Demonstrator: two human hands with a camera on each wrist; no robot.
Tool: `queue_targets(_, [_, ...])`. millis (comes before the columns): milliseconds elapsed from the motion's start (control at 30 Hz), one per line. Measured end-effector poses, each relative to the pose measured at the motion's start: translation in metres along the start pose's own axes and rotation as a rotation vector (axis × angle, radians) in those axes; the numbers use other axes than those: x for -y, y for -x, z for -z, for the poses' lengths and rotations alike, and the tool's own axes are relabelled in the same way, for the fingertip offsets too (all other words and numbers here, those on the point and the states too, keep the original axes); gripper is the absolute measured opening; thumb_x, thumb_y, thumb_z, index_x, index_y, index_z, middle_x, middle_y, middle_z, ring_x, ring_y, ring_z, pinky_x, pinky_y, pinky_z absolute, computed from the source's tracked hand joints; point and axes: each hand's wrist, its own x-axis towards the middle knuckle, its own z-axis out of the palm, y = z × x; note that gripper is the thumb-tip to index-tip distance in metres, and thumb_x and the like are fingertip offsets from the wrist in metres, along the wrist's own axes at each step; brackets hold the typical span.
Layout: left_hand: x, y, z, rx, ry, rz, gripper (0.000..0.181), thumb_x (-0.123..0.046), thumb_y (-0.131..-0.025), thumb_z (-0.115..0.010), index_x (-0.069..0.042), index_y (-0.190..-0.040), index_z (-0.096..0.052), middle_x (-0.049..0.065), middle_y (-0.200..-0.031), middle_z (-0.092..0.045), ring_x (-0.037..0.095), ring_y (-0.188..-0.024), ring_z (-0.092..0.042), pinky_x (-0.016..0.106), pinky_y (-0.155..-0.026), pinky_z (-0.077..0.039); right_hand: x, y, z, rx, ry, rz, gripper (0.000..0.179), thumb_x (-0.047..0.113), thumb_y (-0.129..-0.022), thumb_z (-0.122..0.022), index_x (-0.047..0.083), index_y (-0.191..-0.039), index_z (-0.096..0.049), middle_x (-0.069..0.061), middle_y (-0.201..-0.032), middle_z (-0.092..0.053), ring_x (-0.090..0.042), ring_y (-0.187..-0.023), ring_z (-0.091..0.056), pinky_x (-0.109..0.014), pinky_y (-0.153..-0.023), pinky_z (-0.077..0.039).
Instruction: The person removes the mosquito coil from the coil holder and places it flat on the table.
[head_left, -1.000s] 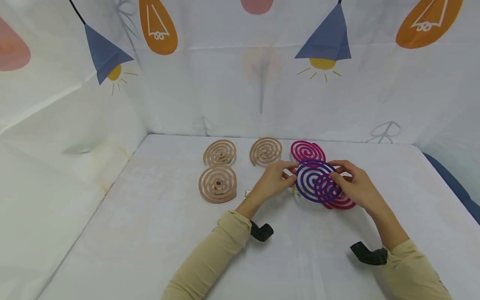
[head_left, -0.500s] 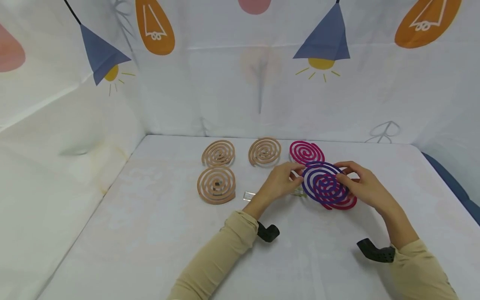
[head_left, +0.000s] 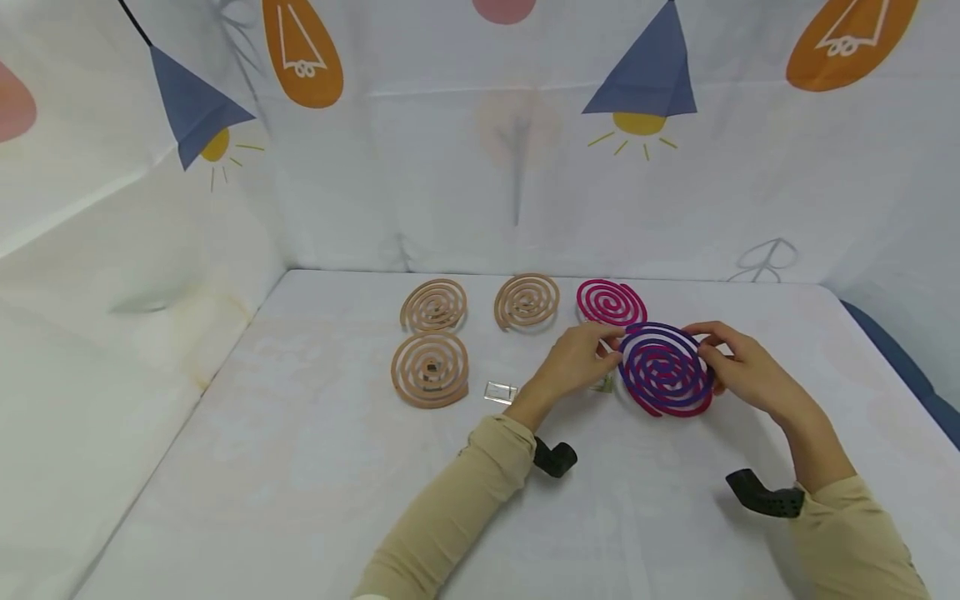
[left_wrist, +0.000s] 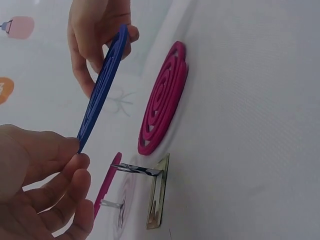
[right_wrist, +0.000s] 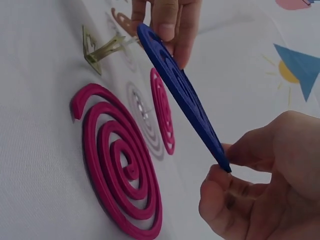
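Both hands hold a blue-purple mosquito coil (head_left: 663,365) by its opposite edges, raised off the table. My left hand (head_left: 577,360) pinches the left edge between thumb and fingers, and my right hand (head_left: 753,375) pinches the right edge. Seen in the left wrist view, the blue coil (left_wrist: 102,87) is tilted. Below it, a magenta coil (right_wrist: 91,142) lies flat on the white table, mostly covered in the head view. Close to the left hand stands a metal coil stand (left_wrist: 159,192) with an upright prong, bearing no coil.
Behind the hands, another magenta coil (head_left: 611,302) is raised on a stand. Three tan coils sit to the left: back left (head_left: 433,305), back middle (head_left: 527,301) and front left (head_left: 430,370). A small metal stand (head_left: 500,392) lies near the left wrist.
Both hands have carried the blue-purple coil to the right, so it now overlaps most of the lying magenta coil. The metal stand by the left wrist has come into fuller view.
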Motion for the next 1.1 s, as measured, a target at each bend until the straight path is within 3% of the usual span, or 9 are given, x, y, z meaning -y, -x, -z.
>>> queue_targets(233, [0.001, -0.007, -0.009, 0.029, -0.022, 0.024, 0.036, -0.020, -0.089, -0.064, -0.015, -0.124, -0.062, -0.006, -0.102, -0.068, 0.001, -0.085, -0.062, 0.008, -0.066, -0.040, -0.003, 0.001, 0.001, 0.041, 0.020, -0.041, 0.040, 0.020, -0.103, -0.032, 0.003, -0.139, -0.034, -0.027, -0.118, -0.046, -0.016, -0.069, -0.056, -0.027, -0.058, -0.049])
queue_targets(800, [0.002, -0.013, -0.018, 0.018, 0.011, 0.059, 0.035, -0.019, -0.088, -0.065, -0.016, -0.123, -0.064, -0.008, -0.100, -0.068, -0.002, -0.084, -0.061, 0.008, -0.067, -0.040, -0.012, -0.005, 0.001, 0.054, 0.062, -0.066, 0.040, 0.018, -0.103, -0.032, 0.001, -0.140, -0.033, -0.028, -0.118, -0.046, -0.017, -0.071, -0.056, -0.027, -0.057, -0.049])
queue_targets(1100, [0.004, -0.014, -0.023, 0.026, -0.020, 0.063, 0.037, -0.020, -0.087, -0.065, -0.016, -0.125, -0.063, -0.009, -0.100, -0.069, -0.004, -0.083, -0.060, 0.007, -0.066, -0.039, -0.014, -0.005, -0.002, 0.058, 0.065, -0.074, 0.040, 0.019, -0.103, -0.032, 0.001, -0.139, -0.033, -0.028, -0.117, -0.047, -0.016, -0.070, -0.055, -0.027, -0.057, -0.048])
